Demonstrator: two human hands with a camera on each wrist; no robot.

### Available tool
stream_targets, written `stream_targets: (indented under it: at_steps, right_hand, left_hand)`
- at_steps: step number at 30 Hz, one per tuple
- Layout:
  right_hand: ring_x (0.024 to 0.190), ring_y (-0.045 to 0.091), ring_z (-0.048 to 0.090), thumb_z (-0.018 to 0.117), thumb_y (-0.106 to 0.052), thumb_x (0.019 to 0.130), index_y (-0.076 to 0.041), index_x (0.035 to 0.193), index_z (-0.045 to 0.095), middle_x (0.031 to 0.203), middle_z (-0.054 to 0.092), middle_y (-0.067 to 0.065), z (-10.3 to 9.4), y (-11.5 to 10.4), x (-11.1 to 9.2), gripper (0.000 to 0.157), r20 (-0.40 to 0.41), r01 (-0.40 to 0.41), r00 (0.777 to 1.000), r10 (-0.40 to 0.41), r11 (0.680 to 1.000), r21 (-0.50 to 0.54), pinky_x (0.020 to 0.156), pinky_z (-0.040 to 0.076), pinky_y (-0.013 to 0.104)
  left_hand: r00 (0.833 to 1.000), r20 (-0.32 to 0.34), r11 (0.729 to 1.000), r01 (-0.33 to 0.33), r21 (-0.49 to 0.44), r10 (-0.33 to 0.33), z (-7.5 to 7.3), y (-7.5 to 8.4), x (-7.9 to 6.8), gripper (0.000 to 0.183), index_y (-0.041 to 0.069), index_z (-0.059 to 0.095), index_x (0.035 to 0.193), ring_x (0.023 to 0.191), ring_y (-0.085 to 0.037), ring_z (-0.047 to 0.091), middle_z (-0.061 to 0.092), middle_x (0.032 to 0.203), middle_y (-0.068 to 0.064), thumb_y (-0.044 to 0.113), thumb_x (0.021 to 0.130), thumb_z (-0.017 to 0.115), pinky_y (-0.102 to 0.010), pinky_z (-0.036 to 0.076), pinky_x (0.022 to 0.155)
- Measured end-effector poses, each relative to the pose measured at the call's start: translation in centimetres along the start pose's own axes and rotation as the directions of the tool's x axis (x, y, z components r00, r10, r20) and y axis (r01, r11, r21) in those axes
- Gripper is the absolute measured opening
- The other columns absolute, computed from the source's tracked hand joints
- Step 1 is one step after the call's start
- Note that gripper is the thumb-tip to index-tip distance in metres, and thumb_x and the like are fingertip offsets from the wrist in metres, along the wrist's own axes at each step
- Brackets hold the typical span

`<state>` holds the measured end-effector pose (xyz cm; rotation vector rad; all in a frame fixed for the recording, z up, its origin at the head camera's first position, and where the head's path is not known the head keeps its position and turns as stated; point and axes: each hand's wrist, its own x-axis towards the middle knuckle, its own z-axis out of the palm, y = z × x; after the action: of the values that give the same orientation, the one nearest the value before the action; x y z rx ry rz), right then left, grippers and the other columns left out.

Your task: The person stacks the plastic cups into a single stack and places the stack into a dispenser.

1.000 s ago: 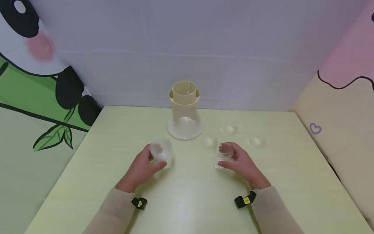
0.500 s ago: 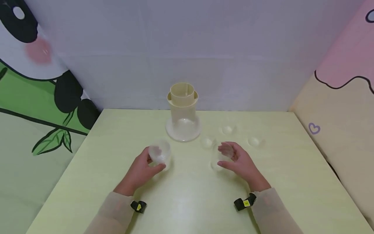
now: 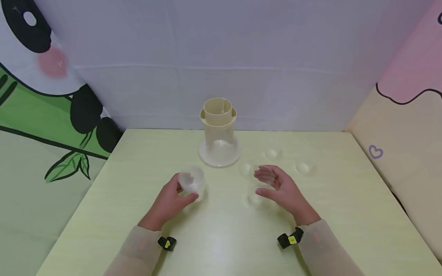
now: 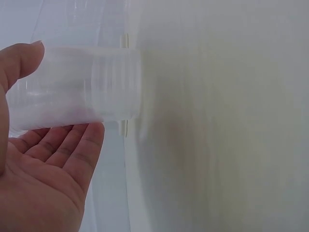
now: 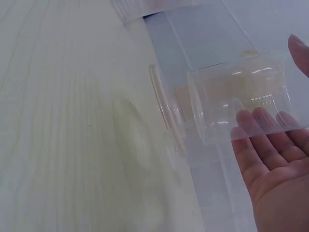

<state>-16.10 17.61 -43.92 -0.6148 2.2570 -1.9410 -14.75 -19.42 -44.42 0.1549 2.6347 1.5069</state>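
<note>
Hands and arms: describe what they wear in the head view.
Both hands, the left hand and the right hand, are bare, with no gloves or rings visible. Each forearm is covered by a loose, pale beige sleeve. At each wrist sits a small black strap or clip with a yellow mark.

**Three cameras, one tabletop**

The head camera looked forward and down from above the person's chest, taking in the whole pale yellow-green tabletop (image 3: pixel 221 237), both forearms and the walls behind. The left wrist camera sat very close behind the left hand (image 4: pixel 43 164), facing along the palm toward the frosted cup (image 4: pixel 82 89) between thumb and fingers, with the tabletop turned on its side. The right wrist camera looked likewise along the right hand (image 5: pixel 275 164) at the clear cup (image 5: pixel 241 99), also close. Each wrist view shared with the head view its own hand, that hand's cup and a strip of tabletop.
</note>
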Motion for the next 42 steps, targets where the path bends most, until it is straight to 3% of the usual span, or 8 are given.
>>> stream_targets:
  at_steps: [7, 19, 35, 42]
  right_hand:
    - [0.128, 0.03, 0.059, 0.085, -0.018, 0.087, -0.016, 0.143, 0.052, 0.138, 0.061, 0.01, 0.9, -1.1, 1.4, 0.065, 0.037, -0.014, 0.999, 0.019, 0.993, -0.12, 0.111, 0.043, 0.03]
    - [0.125, 0.023, 0.06, 0.082, -0.02, 0.091, -0.015, 0.145, 0.05, 0.137, 0.061, 0.007, 2.4, -3.7, 4.2, 0.063, 0.077, -0.016, 0.997, 0.025, 0.993, -0.121, 0.113, 0.043, 0.044]
    - [0.124, 0.019, 0.061, 0.082, -0.018, 0.09, -0.018, 0.145, 0.051, 0.133, 0.063, -0.001, 5.2, -6.9, 8.3, 0.063, 0.128, 0.073, 0.99, -0.061, 0.993, -0.092, 0.112, 0.044, 0.038]
    - [0.123, 0.021, 0.061, 0.082, -0.017, 0.09, -0.013, 0.145, 0.05, 0.133, 0.064, 0.003, 6.4, -8.0, 9.5, 0.064, 0.146, 0.116, 0.983, -0.108, 0.992, -0.047, 0.11, 0.045, 0.036]
  left_hand:
    - [1.0, -0.01, 1.0, 0.009, 0.011, -0.009, -0.1, -0.2, 0.2, 0.071, 0.006, 0.043, 0.146, 0.132, -0.037, 0.055, 0.056, 0.143, -0.014, 0.023, 0.089, 0.082, -0.054, 0.048, 0.106]
    - [1.0, -0.004, 1.0, 0.017, 0.02, -0.017, -0.2, 0.0, 0.5, 0.072, 0.006, 0.042, 0.147, 0.132, -0.037, 0.055, 0.054, 0.144, -0.015, 0.022, 0.09, 0.081, -0.054, 0.047, 0.108]
    - [1.0, -0.014, 0.999, 0.021, 0.025, -0.021, -0.2, -0.1, 1.3, 0.072, 0.006, 0.043, 0.146, 0.131, -0.036, 0.056, 0.055, 0.143, -0.014, 0.022, 0.088, 0.083, -0.053, 0.047, 0.108]
    - [1.0, -0.016, 0.999, 0.011, 0.03, -0.011, -0.3, -0.2, 1.4, 0.069, 0.005, 0.043, 0.145, 0.131, -0.037, 0.056, 0.056, 0.141, -0.015, 0.019, 0.09, 0.082, -0.054, 0.046, 0.109]
